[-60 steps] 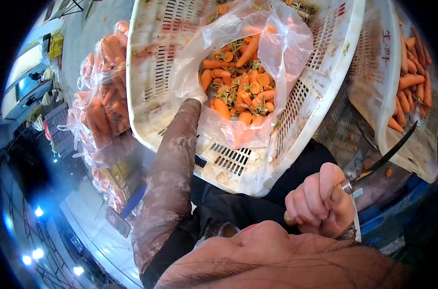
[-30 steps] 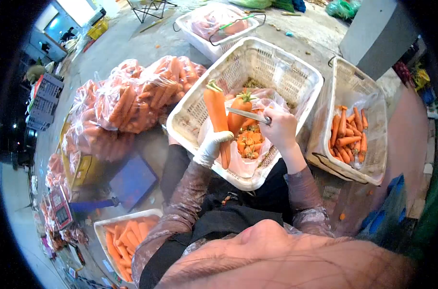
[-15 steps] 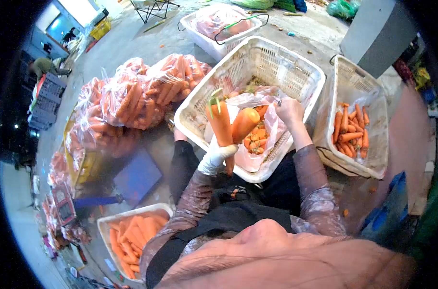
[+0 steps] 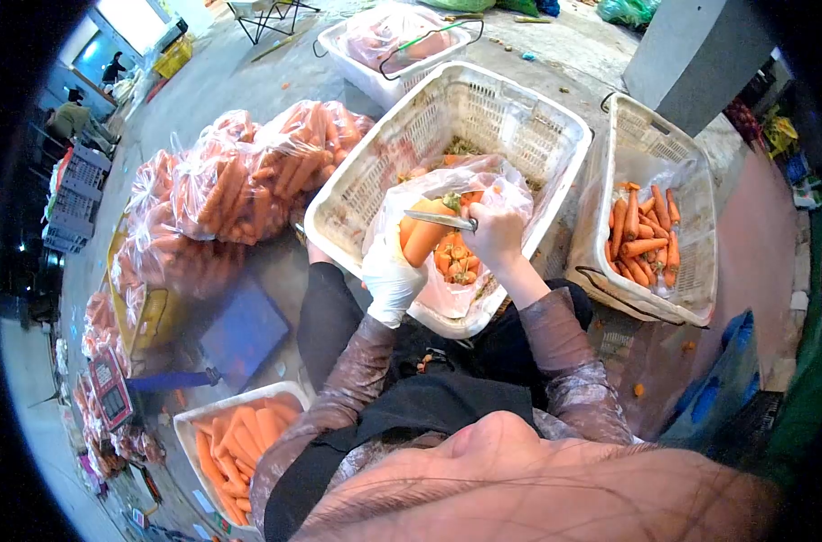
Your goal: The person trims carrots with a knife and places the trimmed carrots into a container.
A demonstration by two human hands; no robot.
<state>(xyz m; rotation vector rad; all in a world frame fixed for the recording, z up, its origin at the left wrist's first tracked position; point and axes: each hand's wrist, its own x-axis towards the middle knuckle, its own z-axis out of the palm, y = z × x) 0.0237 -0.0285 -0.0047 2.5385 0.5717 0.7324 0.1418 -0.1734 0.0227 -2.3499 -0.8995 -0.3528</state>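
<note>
My left hand (image 4: 394, 282), in a white glove, is closed around carrots (image 4: 422, 240), two as far as I can see, with their thick ends up. My right hand (image 4: 498, 238) grips a knife (image 4: 440, 219). Its blade lies across the top of the carrots, close to a green stem end. Both hands are over a large white crate (image 4: 528, 122) between my knees. Below them, an open pinkish plastic bag (image 4: 510, 194) in the crate holds many cut carrot tops (image 4: 456, 259).
On the right stands a crate (image 4: 707, 289) with carrots (image 4: 648, 237). Bagged carrots (image 4: 248, 181) are piled at left, near a blue board (image 4: 244, 330). A smaller crate (image 4: 189, 418) of carrots sits at lower left. Another crate (image 4: 397, 83) is ahead, and a person (image 4: 72, 120) bends far left.
My right hand has brought the knife leftward onto the carrot tops. The carrots in my left hand have come lower and tilted. The whole view has shifted slightly.
</note>
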